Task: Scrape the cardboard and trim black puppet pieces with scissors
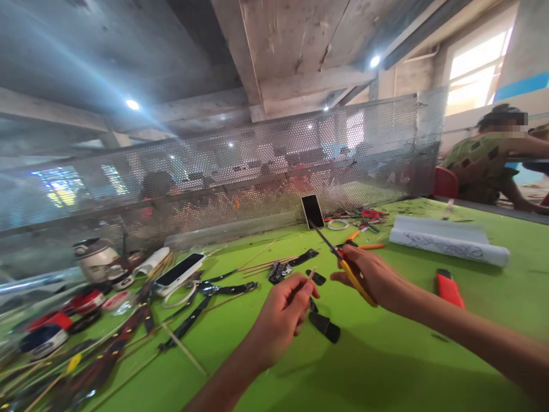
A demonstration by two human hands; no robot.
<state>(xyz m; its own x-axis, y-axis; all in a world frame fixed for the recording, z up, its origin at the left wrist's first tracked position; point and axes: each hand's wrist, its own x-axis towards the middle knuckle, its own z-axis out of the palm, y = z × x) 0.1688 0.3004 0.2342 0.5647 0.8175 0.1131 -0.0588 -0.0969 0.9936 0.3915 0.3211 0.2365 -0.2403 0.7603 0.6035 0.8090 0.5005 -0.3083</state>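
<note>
Near the middle of the green table, my left hand (288,312) is closed in a pinch on a thin wooden stick (311,274), whose short end pokes up from the fingers. To its right, my right hand (369,273) grips scissors with yellow handles (357,282); their dark blades (325,239) point up and left. The scissors and the stick are apart. Black strip pieces (325,327) lie on the table just beyond and below my left hand.
A phone (313,212) leans at the mesh partition (266,183). White rolled paper (448,240) and a red object (449,289) lie right. Left are another phone (180,271), tape rolls (45,341), sticks and dark strips. A person (484,157) sits at far right.
</note>
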